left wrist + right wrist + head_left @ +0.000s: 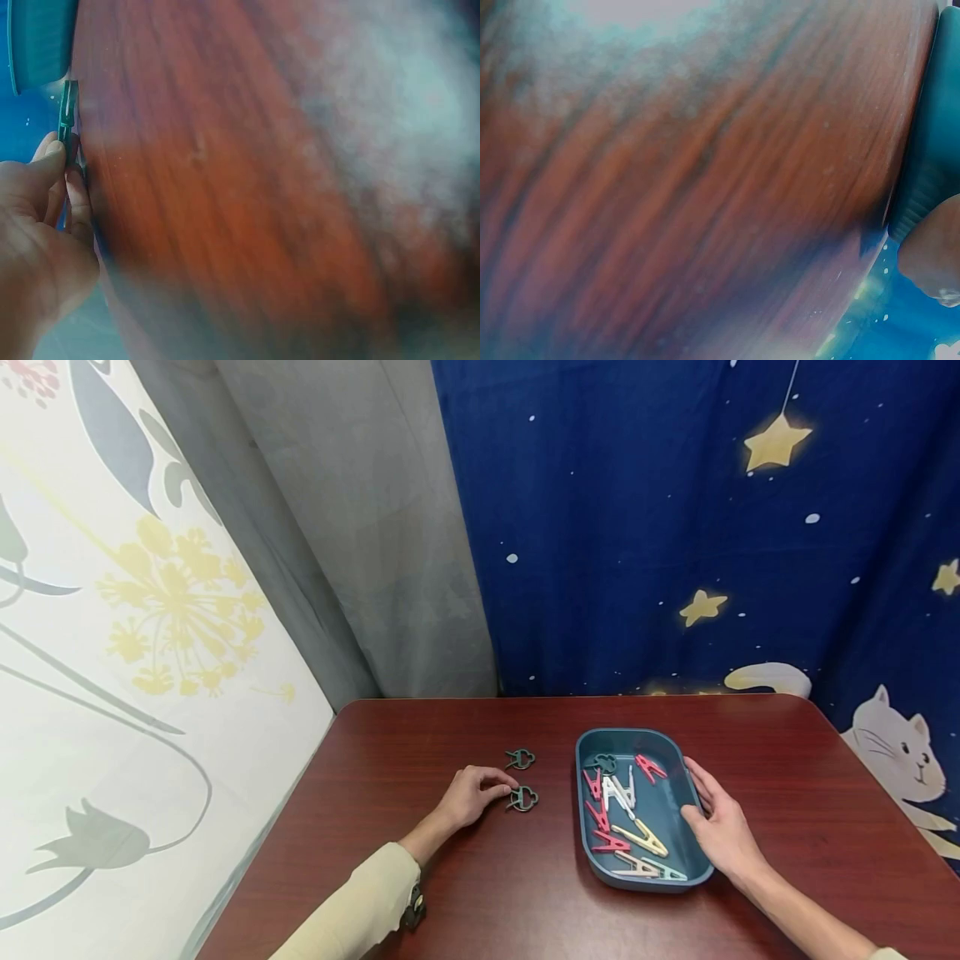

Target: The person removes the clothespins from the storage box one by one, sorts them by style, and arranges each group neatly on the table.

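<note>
My left hand (pixel 471 795) pinches the near end of a dark green cloud-shaped clip (pixel 523 798) on the table. In the left wrist view the same clip (pixel 68 105) shows edge-on between thumb and fingers. A second clip of that shape (pixel 521 759) lies just beyond it. To the right stands a blue-green plastic bin (pixel 682 835). My right hand (pixel 723 835) grips its right wall, thumb at the rim and fingers along the outside. Only the thumb (pixel 932 255) and part of the bin wall appear in the right wrist view.
Inside the bin are red clothespins (pixel 597 816), white ones (pixel 618 795), a yellow one (pixel 643 838), pale ones near the front, and a dark green clip (pixel 604 764). The reddish-brown wooden table (pixel 510 902) ends at curtains behind, with a patterned white cloth (pixel 187 760) at left.
</note>
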`<state>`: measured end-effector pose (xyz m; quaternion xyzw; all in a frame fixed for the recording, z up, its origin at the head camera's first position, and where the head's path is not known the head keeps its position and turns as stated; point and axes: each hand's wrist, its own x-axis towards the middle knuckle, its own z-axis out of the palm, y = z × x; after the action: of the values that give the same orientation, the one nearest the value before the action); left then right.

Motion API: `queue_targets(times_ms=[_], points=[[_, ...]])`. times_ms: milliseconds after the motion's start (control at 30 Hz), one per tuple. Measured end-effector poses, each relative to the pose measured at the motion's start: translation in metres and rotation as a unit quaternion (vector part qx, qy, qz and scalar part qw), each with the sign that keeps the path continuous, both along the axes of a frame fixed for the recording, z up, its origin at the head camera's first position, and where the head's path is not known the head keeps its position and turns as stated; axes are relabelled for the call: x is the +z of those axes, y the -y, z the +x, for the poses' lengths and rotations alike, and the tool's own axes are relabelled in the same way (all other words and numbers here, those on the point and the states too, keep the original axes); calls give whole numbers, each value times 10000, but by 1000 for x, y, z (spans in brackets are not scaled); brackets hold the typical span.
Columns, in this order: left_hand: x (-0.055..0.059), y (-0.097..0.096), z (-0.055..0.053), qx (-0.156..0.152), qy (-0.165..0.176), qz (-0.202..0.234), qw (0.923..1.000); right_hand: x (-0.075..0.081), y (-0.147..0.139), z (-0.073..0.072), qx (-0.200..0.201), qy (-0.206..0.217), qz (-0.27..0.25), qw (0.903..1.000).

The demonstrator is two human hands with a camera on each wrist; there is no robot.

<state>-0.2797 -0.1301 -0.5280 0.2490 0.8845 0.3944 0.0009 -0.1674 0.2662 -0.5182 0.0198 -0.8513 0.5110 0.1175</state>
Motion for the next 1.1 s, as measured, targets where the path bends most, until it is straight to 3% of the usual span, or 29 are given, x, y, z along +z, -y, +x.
queue_targets(times_ms=[600, 733, 933, 1033, 1100], points=[[3, 1, -5, 44, -265, -79, 9996, 3, 0, 0, -4, 35, 34, 10000], [18, -4, -12, 213, -405, 183, 9988, 3, 1, 0, -10, 46, 58, 10000], [52, -27, -24, 400, -589, 932, 9931, 0, 1, 1, 23, -22, 51, 10000], [69, -46, -28, 234, -327, 1633, 9857, -1, 0, 0, 20, -10, 45, 10000], [79, -62, -28, 61, -23, 2151, 9766, -2, 0, 0, 17, -5, 39, 10000]])
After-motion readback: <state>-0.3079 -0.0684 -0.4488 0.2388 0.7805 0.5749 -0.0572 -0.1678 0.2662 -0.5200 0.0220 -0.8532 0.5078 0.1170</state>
